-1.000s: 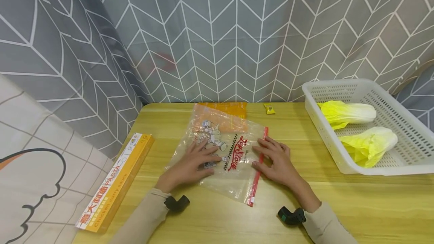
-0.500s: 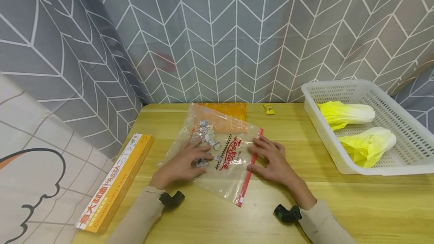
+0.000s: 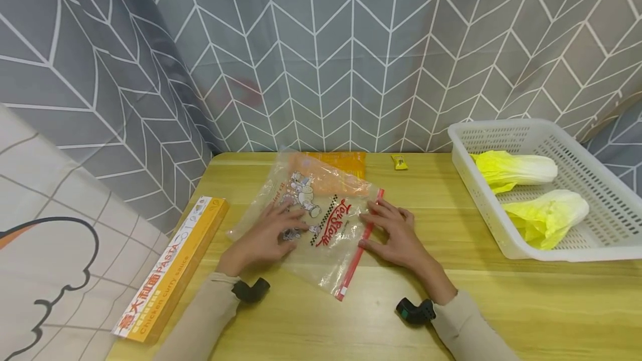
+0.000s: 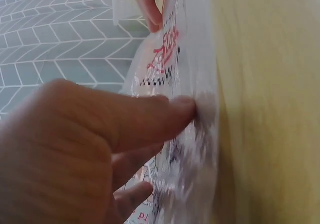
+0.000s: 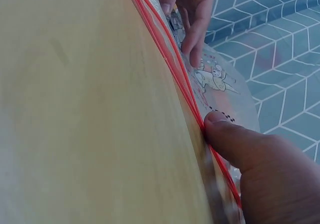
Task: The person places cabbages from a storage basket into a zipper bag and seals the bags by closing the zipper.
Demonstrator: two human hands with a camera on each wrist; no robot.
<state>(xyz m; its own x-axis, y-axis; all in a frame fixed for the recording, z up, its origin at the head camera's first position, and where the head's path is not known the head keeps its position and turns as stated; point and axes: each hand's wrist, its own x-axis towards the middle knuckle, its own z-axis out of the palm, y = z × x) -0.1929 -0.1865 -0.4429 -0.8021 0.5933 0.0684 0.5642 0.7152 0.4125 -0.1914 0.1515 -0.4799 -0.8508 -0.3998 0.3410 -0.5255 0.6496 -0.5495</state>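
A clear zip bag (image 3: 321, 269) with red "Toy Story" lettering, cartoon figures and a red zip edge (image 3: 353, 267) lies on the wooden table. On its left part rests my left hand (image 3: 263, 235), fingers spread; in the left wrist view the thumb (image 4: 165, 114) touches the crinkled plastic. My right hand (image 3: 396, 233) lies over the red edge with relaxed fingers. The right wrist view shows that thumb (image 5: 225, 134) against the zip, whose red strips stand slightly apart farther along. Under the bag's far part is an orange packet (image 3: 346, 161), partly covered.
A yellow and white pasta box (image 3: 173, 269) lies along the table's left edge. At the right stands a white plastic basket (image 3: 481, 213) with two small cabbages (image 3: 549, 219) inside. A little yellow packet (image 3: 399, 161) sits near the back edge, before a patterned grey curtain (image 3: 331, 54).
The bag has slid left across the table, turning slightly, and both hands have moved left with it. More of the orange packet's left part now lies under the plastic.
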